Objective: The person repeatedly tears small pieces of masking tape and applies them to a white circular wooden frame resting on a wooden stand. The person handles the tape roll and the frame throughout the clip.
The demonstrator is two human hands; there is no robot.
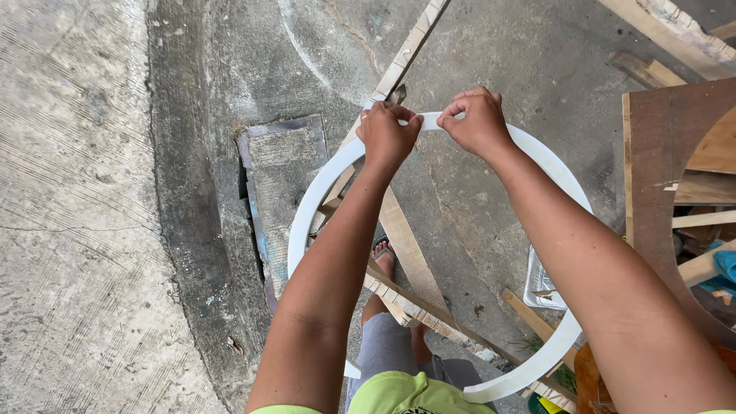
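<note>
Your left hand (pixel 387 134) and right hand (pixel 477 119) pinch the white hoop (pixel 556 172) at its top. Keep both grips close and even.

Hoop (pixel 322 184): plain white. Floor (pixel 84 192): grey concrete, darker stained band beside a paler, scored strip. Hatch (pixel 287 165): grey, rust-streaked. Slats (pixel 410 249): pale wood. Board (pixel 652 176): reddish brown. Shirt (pixel 399 395): lime green. Shorts (pixel 387 345): grey. Cloth (pixel 724 264) at floor's right edge: teal.
</note>
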